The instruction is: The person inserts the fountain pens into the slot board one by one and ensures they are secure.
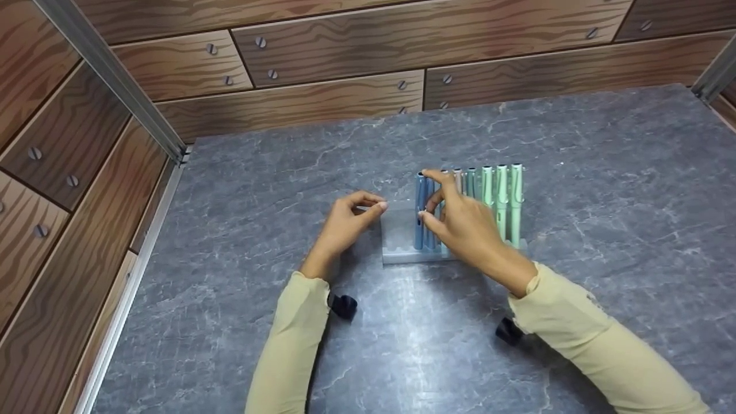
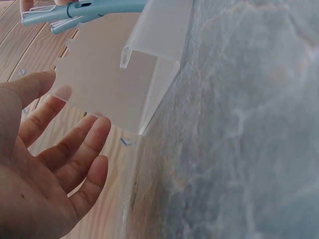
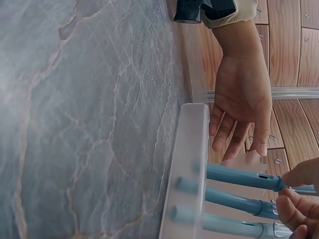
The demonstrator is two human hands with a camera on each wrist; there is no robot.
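Note:
A frosted clear pen stand holds a row of pens, dark blue at the left through to light green pens at the right. With thumb and index finger, my left hand pinches the side edge of its back panel; the other fingers spread loosely. My right hand pinches the leftmost blue pen around its middle, index finger reaching up to its top. That pen's lower end sits behind the stand's front lip. Several middle pens are partly hidden behind the right hand.
The stand rests on a grey marbled tabletop. Wood-patterned walls border the back and left, with a metal post at the left corner. Black wrist cameras hang under both sleeves.

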